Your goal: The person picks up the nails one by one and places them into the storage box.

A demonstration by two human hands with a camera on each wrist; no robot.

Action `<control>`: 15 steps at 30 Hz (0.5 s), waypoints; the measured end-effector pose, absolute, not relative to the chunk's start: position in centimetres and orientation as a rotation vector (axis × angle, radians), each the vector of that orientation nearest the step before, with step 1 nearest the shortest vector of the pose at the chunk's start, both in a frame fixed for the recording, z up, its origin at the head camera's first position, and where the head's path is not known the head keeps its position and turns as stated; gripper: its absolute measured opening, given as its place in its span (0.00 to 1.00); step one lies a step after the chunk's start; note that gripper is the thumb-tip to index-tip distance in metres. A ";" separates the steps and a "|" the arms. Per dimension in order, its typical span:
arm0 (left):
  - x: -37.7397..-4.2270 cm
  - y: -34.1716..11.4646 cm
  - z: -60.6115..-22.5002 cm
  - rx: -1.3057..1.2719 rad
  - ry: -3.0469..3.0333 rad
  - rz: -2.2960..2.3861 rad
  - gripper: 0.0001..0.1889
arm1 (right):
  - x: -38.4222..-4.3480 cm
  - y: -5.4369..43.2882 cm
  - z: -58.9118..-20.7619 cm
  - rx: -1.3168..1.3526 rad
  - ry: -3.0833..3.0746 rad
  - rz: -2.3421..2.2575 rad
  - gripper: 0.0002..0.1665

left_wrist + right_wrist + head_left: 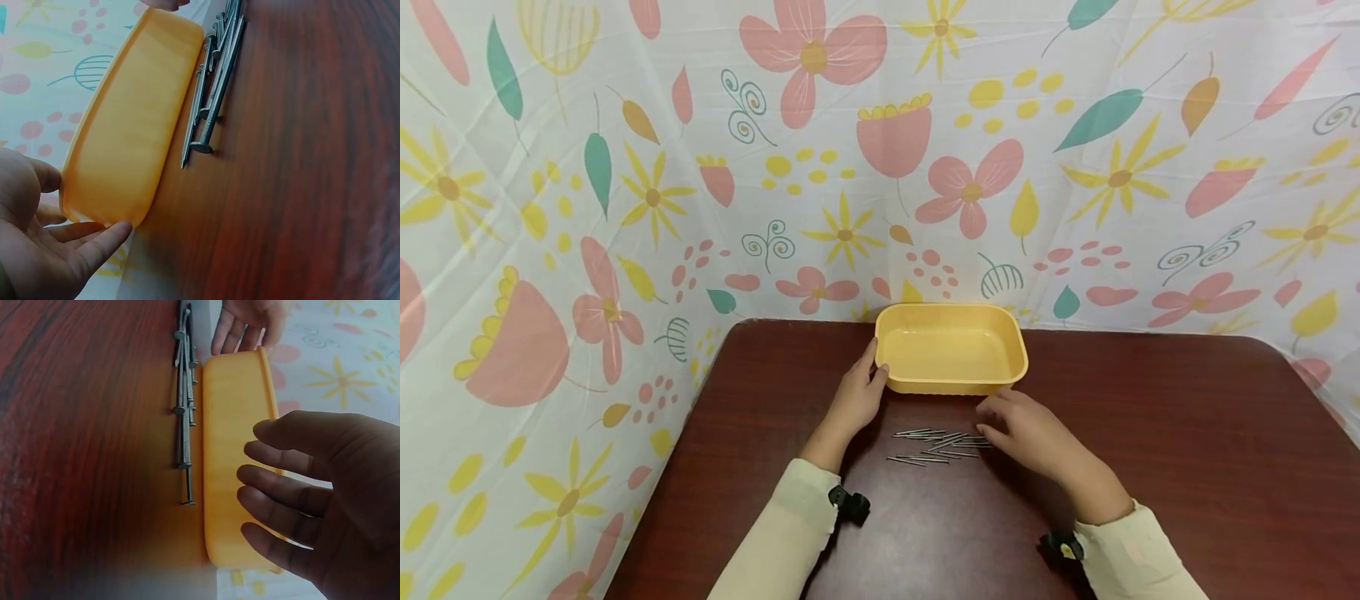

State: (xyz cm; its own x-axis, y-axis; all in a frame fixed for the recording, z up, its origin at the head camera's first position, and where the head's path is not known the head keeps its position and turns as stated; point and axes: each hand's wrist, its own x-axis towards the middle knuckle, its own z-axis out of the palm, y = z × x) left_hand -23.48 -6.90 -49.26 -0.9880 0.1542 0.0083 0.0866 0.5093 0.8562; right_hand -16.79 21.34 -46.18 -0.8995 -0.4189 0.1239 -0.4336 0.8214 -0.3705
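Note:
A yellow rectangular plastic tray [951, 387] sits at the far edge of the table. At its left end, my left hand [859, 393] holds the tray, with the thumb near the front corner and the fingers along the end wall. My right hand [1033, 433] hovers by the front right corner, its fingers loosely bent and nothing gripped. In the right wrist view those fingers [275, 481] spread before the tray wall. Several steel nails [942, 446] lie in a loose, partly crossed pile in front of the tray, left of my right hand.
The dark reddish-brown table [1187, 433] has rounded far corners. A white cloth [820, 167] printed with flowers and leaves hangs behind it and along the left side. Black straps with small devices [852, 505] sit at both wrists.

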 end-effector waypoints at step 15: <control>-23.4 -6.8 -49.4 0.216 2.675 1.515 0.32 | -17.2 21.6 -47.5 0.751 -3.002 0.685 0.06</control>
